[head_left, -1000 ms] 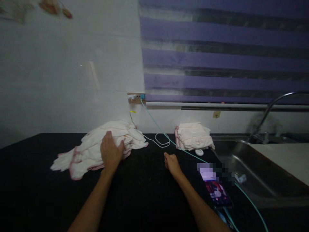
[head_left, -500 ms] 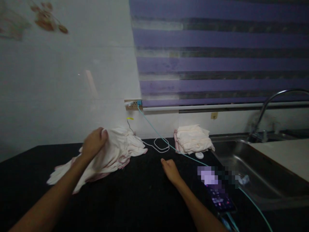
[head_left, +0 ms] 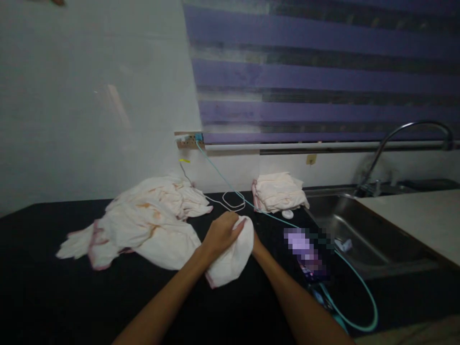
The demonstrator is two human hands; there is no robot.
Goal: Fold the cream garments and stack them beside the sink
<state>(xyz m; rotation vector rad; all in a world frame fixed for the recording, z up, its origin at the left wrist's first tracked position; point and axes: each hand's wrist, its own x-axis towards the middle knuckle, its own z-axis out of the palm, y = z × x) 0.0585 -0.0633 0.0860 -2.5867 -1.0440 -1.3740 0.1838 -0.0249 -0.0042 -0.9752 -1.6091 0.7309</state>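
Left hand (head_left: 221,232) was closed over the top of a cloth (head_left: 230,256), fingers curled around its upper edge and gripping it; the cloth hung down from that hand to the black counter (head_left: 53,297), pale with a pinkish hem at the bottom corner. Right hand (head_left: 256,244) was mostly hidden behind the same cloth, only the wrist and heel of the palm showing, touching the fabric; whether those fingers were pinched on it could not be told. The cloth sat near the middle of the counter, just in front of the person, its left side running into the loose pile (head_left: 143,223) of similar pale cloths (some with orange-brown stains); that pile spread leftwards and back toward the wall.

Further back, a folded stack (head_left: 278,191) of cloths lay against the wall, well apart from the hands; a small white round thing (head_left: 287,214) lay just in front of it. A white cable (head_left: 232,201) looped on the counter between pile and stack; a teal cable (head_left: 362,292) ran from the wall socket (head_left: 189,140) down past the stack to a phone (head_left: 311,261) lying right of the right forearm, screen lit. Sink (head_left: 377,239) and curved tap (head_left: 406,139) to the right; purple striped blind (head_left: 323,72) above.
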